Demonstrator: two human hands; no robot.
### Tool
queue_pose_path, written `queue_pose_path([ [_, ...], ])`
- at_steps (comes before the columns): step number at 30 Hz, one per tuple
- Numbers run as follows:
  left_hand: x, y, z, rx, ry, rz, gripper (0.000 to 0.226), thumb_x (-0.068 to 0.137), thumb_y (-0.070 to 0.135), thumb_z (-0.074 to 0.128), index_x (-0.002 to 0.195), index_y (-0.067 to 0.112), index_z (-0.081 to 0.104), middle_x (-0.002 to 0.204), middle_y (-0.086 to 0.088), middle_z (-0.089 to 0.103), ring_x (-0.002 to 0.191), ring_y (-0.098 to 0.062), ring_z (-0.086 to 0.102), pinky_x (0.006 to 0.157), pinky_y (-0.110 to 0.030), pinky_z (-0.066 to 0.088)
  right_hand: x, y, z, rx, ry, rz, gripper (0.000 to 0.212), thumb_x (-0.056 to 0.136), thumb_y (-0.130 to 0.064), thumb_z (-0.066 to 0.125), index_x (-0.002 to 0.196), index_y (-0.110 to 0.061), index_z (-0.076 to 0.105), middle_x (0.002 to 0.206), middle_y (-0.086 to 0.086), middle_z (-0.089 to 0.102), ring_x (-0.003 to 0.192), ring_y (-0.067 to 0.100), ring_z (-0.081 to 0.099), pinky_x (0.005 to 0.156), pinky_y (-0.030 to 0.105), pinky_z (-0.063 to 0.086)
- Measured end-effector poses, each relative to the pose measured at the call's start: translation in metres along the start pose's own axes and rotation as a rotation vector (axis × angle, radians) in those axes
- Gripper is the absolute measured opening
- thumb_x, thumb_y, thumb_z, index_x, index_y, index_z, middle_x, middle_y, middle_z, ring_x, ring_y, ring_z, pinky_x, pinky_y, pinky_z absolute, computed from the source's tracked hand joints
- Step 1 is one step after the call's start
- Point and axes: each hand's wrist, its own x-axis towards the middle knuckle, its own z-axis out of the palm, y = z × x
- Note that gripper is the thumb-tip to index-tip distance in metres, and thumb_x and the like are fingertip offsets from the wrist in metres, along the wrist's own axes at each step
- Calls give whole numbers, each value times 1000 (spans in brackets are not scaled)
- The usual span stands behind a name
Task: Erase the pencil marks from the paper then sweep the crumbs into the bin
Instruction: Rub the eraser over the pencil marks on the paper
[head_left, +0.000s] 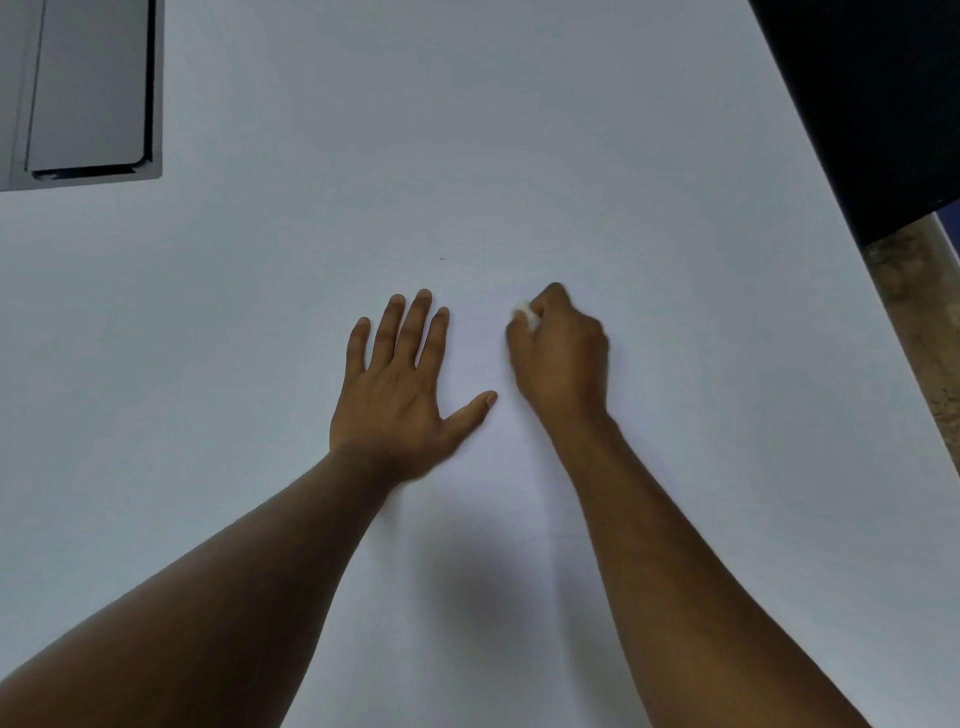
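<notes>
A white sheet of paper (483, 467) lies on the white table, its edges barely distinct from the surface. My left hand (402, 379) rests flat on the paper with fingers spread and straight. To its right, my right hand (561, 353) is curled around a small white eraser (525, 314), whose tip shows at the fingers and touches the paper. Faint pencil traces (480, 318) show between the two hands; they are too pale to make out clearly. No bin is in view.
A grey laptop-like device (88, 88) sits at the far left corner. A dark object (872, 104) covers the far right corner. The table's right edge (904, 364) runs diagonally, with speckled floor beyond it. A tiny dark speck (442, 258) lies ahead of the hands.
</notes>
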Motion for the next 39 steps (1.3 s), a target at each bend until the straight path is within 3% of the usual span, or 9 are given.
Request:
queue_pose_path([
  [4, -1, 1, 0, -6, 9, -1, 95, 93, 82, 17, 165, 19, 6, 173, -1, -5, 158, -21, -11, 128, -51, -2, 21, 25, -18, 7, 62, 180, 17, 91, -24, 56, 91, -7, 56, 80, 11, 66, 74, 32, 61, 65, 33, 48],
  [11, 0, -1, 0, 8, -7, -4, 96, 92, 83, 13, 165, 21, 2, 173, -1, -9, 158, -21, -14, 128, -51, -3, 3, -12, 6, 48, -33, -45, 15, 93, -22, 56, 90, -8, 56, 74, 6, 65, 67, 27, 63, 59, 27, 41],
  [14, 1, 0, 0, -11, -8, -4, 96, 93, 82, 16, 165, 20, 3, 173, -1, -8, 158, -21, -13, 128, -50, -3, 15, 2, -1, -41, 34, 43, 14, 92, -20, 55, 93, -6, 56, 80, 11, 66, 73, 34, 63, 62, 27, 37],
  [18, 0, 0, 0, -12, 0, -2, 96, 93, 82, 16, 165, 20, 3, 173, -1, -8, 158, -21, -13, 128, -50, -4, 21, 4, -8, 17, 52, 126, 14, 92, -21, 54, 92, -7, 55, 78, 5, 62, 69, 25, 58, 63, 31, 46],
  [23, 1, -1, 2, -1, 2, 0, 97, 92, 83, 13, 165, 21, 4, 173, -2, -7, 158, -21, -13, 128, -51, -3, -1, -18, 8, 23, -42, -70, 16, 94, -23, 54, 93, -6, 56, 75, 7, 64, 68, 28, 63, 60, 30, 44],
  [27, 0, 0, 2, -18, 9, 0, 95, 94, 81, 18, 165, 20, 5, 173, -1, -6, 159, -21, -11, 127, -50, -4, 18, 8, -7, -35, 22, 112, 18, 93, -23, 54, 96, -6, 56, 84, 13, 67, 77, 35, 62, 63, 28, 37],
  [31, 0, -1, 2, -30, 16, 3, 95, 94, 81, 19, 165, 20, 5, 173, 0, -6, 158, -21, -11, 127, -50, -5, 22, 25, -19, 145, 100, 255, 16, 90, -22, 60, 85, -7, 57, 67, -3, 56, 60, 15, 53, 55, 19, 35],
  [36, -1, -1, 0, -45, -2, 6, 95, 93, 82, 13, 164, 21, -3, 172, 1, -11, 158, -19, -16, 127, -50, -6, -6, 20, -13, 389, 73, 313, 17, 91, -36, 61, 102, -23, 66, 82, -3, 70, 75, 14, 68, 76, 33, 57],
  [39, 0, -3, -4, -135, 0, 14, 94, 93, 81, 14, 163, 21, -9, 171, 3, -16, 157, -17, -17, 128, -46, -5, -17, 18, -11, 369, 31, 252, 27, 96, -33, 57, 115, -19, 69, 94, 1, 74, 85, 16, 70, 87, 36, 56],
])
